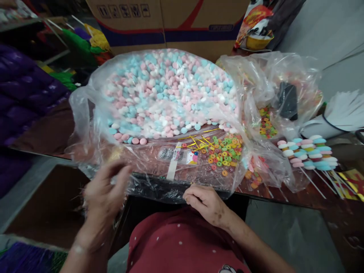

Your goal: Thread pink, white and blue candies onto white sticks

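My left hand (105, 191) is over the table's front edge at the left, near the plastic bag's loose edge. It is smeared by motion, and I cannot see whether it holds anything. My right hand (209, 204) is at the front edge in the middle, thumb and fingers pressed together; what they hold, if anything, is hidden. Beyond both hands lies a large clear bag of pink, blue and white candies (173, 91). Several gold twist ties (199, 142) and small ring-shaped pieces (224, 151) lie in front of it. A white strip (172, 167) stands out between my hands.
At the right are skewers of stacked candies (309, 153), a dark phone-like object (288, 100) on clear bags, and a bundle of white sticks (347, 110). A large cardboard box (167, 22) stands behind. An open carton (45, 204) sits low at the left.
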### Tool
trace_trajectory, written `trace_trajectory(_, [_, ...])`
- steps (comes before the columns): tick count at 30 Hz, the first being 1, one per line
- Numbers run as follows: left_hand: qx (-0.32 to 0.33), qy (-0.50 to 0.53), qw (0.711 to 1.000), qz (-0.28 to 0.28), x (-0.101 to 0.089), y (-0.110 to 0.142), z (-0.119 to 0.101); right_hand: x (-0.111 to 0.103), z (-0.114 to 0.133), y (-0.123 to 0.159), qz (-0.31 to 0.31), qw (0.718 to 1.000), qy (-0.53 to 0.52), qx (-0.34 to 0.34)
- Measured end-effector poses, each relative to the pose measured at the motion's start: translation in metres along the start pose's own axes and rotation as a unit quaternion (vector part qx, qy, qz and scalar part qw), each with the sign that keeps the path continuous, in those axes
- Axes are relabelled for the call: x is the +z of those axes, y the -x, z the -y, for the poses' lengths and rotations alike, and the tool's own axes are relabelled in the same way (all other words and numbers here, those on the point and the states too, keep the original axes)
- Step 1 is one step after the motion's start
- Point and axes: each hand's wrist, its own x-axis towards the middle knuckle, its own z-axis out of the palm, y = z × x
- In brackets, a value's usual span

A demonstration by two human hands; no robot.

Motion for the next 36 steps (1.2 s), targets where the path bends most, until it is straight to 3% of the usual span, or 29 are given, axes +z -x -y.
trace_trajectory(2, [0.110,-0.026,0.985,0.133,0.043,-0.009,-0.017,0.004,0.001,0.003,0.010,1.000,0.008,-0.002])
trace_trajectory(5, [0.209,-0.134,0.942,0.226,0.093,-0.020,-0.029,0.005,0.001,0.009,0.023,0.999,0.024,0.006])
trace_trajectory(9, [0.239,-0.285,0.882,0.288,0.121,-0.027,-0.031,0.003,-0.002,0.015,0.021,0.999,0.037,0.021])
trace_trajectory(13, [0.253,-0.316,0.855,0.325,0.123,-0.030,-0.032,0.004,-0.004,0.015,0.006,0.999,0.032,0.022])
trace_trajectory(23, [0.261,-0.315,0.853,0.325,0.128,-0.028,-0.027,0.009,-0.002,0.016,-0.009,0.999,0.042,0.009])
trace_trajectory(29, [0.246,-0.234,0.884,0.321,0.127,-0.032,-0.017,0.008,0.001,0.018,-0.028,0.999,0.038,0.006])
trace_trajectory(31, [0.243,-0.186,0.906,0.293,0.121,-0.032,-0.017,0.004,0.000,0.016,-0.079,0.996,0.023,0.021])
trace_trajectory(33, [0.272,-0.146,0.918,0.250,0.114,-0.027,-0.022,-0.002,-0.001,0.011,-0.176,0.983,0.001,0.051])
trace_trajectory(36, [0.360,-0.116,0.906,0.192,0.108,-0.012,-0.035,-0.013,-0.003,-0.001,-0.285,0.955,-0.016,0.080])
